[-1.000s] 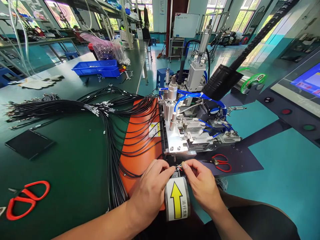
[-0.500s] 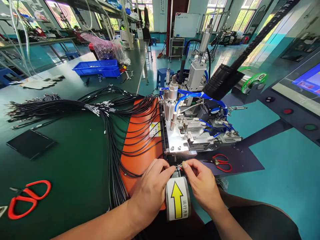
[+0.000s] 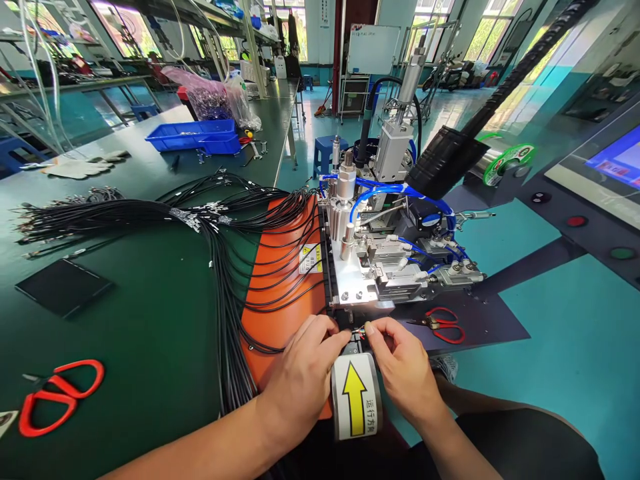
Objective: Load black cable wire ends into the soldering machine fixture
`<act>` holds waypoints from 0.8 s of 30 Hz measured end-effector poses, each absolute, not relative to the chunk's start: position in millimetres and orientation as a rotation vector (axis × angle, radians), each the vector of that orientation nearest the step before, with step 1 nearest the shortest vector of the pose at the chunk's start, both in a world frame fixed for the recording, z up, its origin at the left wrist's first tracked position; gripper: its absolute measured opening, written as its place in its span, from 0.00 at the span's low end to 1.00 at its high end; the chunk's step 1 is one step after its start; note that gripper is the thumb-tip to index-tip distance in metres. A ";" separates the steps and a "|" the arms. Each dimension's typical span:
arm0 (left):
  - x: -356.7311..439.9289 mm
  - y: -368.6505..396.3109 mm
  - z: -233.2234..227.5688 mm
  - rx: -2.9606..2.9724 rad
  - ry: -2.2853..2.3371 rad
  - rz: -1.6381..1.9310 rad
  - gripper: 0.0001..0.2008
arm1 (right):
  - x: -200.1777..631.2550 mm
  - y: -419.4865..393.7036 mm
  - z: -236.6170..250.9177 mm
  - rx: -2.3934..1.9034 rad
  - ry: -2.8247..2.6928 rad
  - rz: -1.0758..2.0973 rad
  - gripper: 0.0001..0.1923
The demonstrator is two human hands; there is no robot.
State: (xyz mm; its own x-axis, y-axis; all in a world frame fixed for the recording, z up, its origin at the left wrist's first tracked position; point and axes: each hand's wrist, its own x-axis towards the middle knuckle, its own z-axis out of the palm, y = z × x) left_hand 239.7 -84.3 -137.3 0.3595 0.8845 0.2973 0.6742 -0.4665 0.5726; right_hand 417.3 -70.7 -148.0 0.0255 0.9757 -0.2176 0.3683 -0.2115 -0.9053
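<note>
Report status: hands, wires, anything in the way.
Right hand pinching thin coloured wires; left hand close beside them, grip unclear. Wires partly hidden. Red-handled scissors right of the wires, not touching them.

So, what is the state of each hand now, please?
Left hand: curled at a black cable; whether it is closed on it cannot be told.
Right hand: closed, holding thin coloured wires.
</note>
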 end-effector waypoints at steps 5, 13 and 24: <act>239.6 -83.7 -136.2 2.278 1.347 0.811 0.14 | 416.5 -72.7 -154.9 -1.653 -1.452 1.089 0.18; 240.9 -82.7 -135.1 2.279 1.351 0.778 0.12 | 415.8 -70.3 -161.2 -1.681 -1.473 1.052 0.19; 240.7 -83.3 -139.6 2.304 1.375 0.780 0.12 | 418.2 -80.9 -137.8 -1.689 -1.415 1.202 0.19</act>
